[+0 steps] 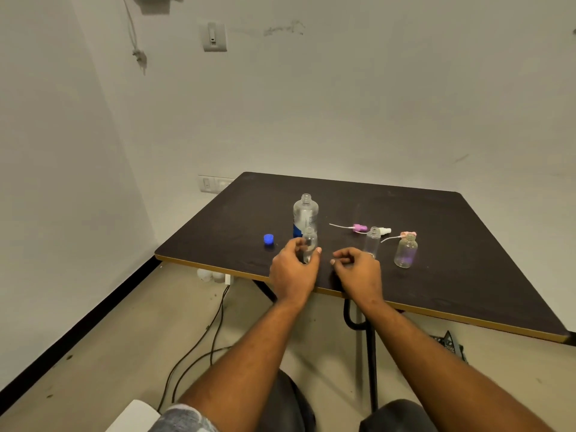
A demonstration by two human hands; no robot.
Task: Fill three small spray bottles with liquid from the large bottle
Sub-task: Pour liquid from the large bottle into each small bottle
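Dark counter (420, 244) with a pale edge band stands in a corner of off-white walls (343, 104). Left hand (294, 269) fingers (318, 251) grip a small uncapped spray bottle (309, 244). Directly behind it stands the large bottle (305, 213), open, blue label unreadable. Right hand (358, 269) fingers (338, 260) are curled, holding nothing. Two more small bottles (405, 251) stand right of that hand

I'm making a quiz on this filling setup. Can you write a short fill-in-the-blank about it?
1. The loose cap left of the large bottle is ____ in colour.
2. The ____ hand is around a small bottle.
3. The large bottle stands with its cap ____.
4. The tabletop is ____ in colour.

Missing words: blue; left; off; dark brown
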